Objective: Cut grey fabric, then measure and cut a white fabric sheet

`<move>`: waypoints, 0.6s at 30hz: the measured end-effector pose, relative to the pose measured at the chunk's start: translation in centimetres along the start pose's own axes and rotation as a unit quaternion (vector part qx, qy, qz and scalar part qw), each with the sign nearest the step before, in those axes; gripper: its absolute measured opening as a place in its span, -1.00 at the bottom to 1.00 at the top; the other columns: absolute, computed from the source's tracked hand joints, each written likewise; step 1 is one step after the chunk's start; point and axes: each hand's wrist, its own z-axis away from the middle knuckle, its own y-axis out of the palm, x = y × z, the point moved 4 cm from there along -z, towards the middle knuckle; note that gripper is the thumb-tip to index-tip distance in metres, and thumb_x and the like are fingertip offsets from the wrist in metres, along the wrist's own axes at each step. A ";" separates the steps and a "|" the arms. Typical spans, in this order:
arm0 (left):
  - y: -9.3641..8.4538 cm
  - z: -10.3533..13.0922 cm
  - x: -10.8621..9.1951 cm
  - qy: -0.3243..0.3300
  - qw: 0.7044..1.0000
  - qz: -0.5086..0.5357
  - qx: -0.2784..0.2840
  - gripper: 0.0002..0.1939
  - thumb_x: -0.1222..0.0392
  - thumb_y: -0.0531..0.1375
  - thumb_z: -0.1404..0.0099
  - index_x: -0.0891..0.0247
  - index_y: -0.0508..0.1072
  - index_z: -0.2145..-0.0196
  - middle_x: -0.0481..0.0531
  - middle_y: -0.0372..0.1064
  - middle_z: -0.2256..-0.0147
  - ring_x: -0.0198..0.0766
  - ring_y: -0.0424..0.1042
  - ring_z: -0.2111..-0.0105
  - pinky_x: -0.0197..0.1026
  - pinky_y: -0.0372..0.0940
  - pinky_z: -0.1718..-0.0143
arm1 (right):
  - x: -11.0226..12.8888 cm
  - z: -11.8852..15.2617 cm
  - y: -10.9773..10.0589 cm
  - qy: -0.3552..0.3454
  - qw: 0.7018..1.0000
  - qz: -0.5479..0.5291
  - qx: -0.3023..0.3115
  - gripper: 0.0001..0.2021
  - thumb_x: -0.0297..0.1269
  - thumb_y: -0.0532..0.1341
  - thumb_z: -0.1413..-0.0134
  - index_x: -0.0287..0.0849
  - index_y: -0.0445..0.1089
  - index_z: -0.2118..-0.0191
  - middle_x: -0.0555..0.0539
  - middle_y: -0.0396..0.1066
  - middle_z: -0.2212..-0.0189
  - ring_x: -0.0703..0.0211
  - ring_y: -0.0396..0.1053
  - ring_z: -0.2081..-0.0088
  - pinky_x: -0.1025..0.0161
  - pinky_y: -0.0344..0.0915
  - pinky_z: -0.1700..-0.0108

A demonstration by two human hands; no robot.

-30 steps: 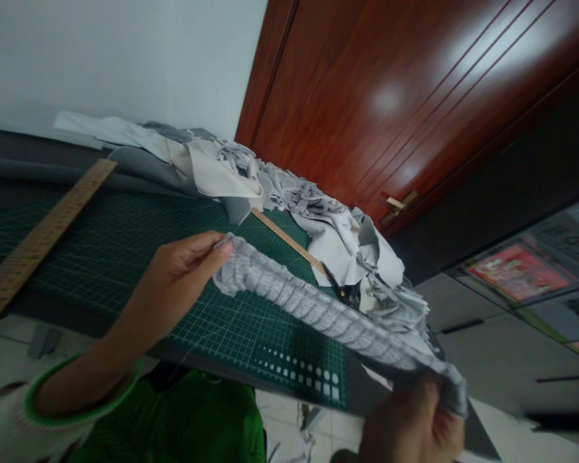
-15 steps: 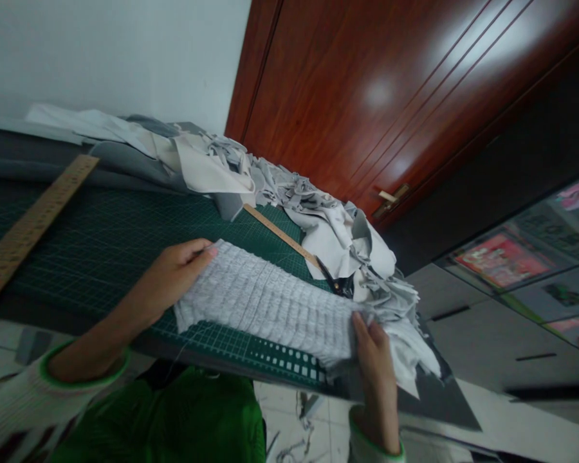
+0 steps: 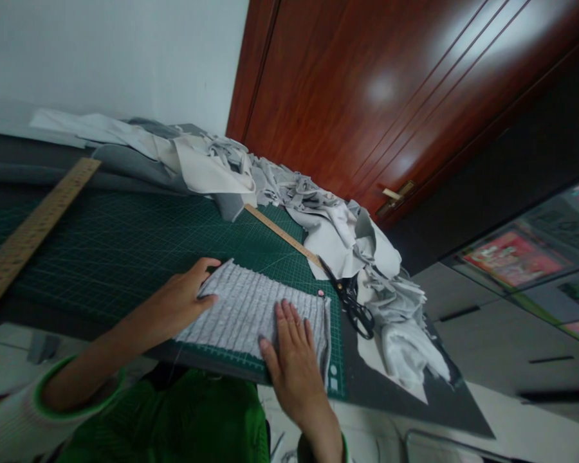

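Note:
A grey ribbed piece of knit fabric (image 3: 244, 308) lies on the green cutting mat (image 3: 149, 238) near the table's front edge. At its left end is my left hand (image 3: 188, 292), thumb and fingers apart, with the thumb over the fabric's edge. My right hand (image 3: 294, 360) rests flat on the right part of the fabric, fingers stretched out. A small pinkish round item (image 3: 321, 294) sits by the fabric's upper right corner. Black-handled scissors (image 3: 352, 305) lie just to the right of it.
A wide wooden ruler (image 3: 38, 225) lies at the left, and a narrow one (image 3: 282, 235) behind the fabric. White and grey cloth scraps (image 3: 332, 225) are heaped along the back and right of the table. A brown door (image 3: 357, 96) stands behind.
The fabric, held up stretched between both hands before, now lies shorter on the mat. My right hand has let go of its end, moved left and flattened on it. The scissors' handles are uncovered.

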 end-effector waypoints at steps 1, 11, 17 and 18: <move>-0.1 0.0 0.1 -0.005 1.000 -0.004 0.002 -0.26 0.06 0.04 -0.11 0.39 0.11 -0.23 0.37 0.44 -0.05 0.14 0.45 -0.04 0.08 0.27 -0.02 | -0.8 0.0 0.0 0.026 0.999 0.027 -0.003 -0.38 -0.12 -0.04 -0.40 -0.43 -0.01 -0.41 -0.26 -0.12 -0.44 -0.16 -0.18 -0.45 -0.35 -0.06 -0.39; -1.0 0.2 -0.2 -0.015 0.999 0.014 0.036 -0.36 0.09 0.10 -0.20 0.39 0.14 -0.20 0.39 0.44 -0.10 0.14 0.45 -0.07 0.07 0.25 -0.07 | -5.1 1.5 -0.3 0.147 0.971 0.131 -0.136 -0.32 -0.01 -0.16 -0.40 -0.54 0.15 -0.33 -0.38 0.04 -0.36 -0.38 0.04 -0.38 -0.60 0.00 -0.25; -0.8 -0.7 0.5 -0.008 0.998 0.064 0.022 -0.38 0.04 0.10 -0.20 0.35 0.17 -0.17 0.31 0.49 -0.02 0.09 0.51 0.02 -0.02 0.30 0.00 | -0.6 1.1 0.3 0.003 0.995 0.082 -0.051 -0.41 -0.12 -0.10 -0.43 -0.37 0.03 -0.40 -0.24 -0.05 -0.41 -0.17 -0.04 -0.42 -0.40 0.09 -0.31; -0.9 -0.8 0.9 -0.007 0.997 0.074 0.016 -0.38 0.04 0.11 -0.19 0.34 0.18 -0.16 0.30 0.48 -0.03 0.09 0.49 0.00 -0.03 0.30 -0.01 | -0.7 1.1 0.4 0.015 0.995 0.086 -0.054 -0.41 -0.11 -0.08 -0.42 -0.39 0.04 -0.40 -0.27 -0.04 -0.40 -0.19 -0.03 -0.41 -0.41 0.09 -0.31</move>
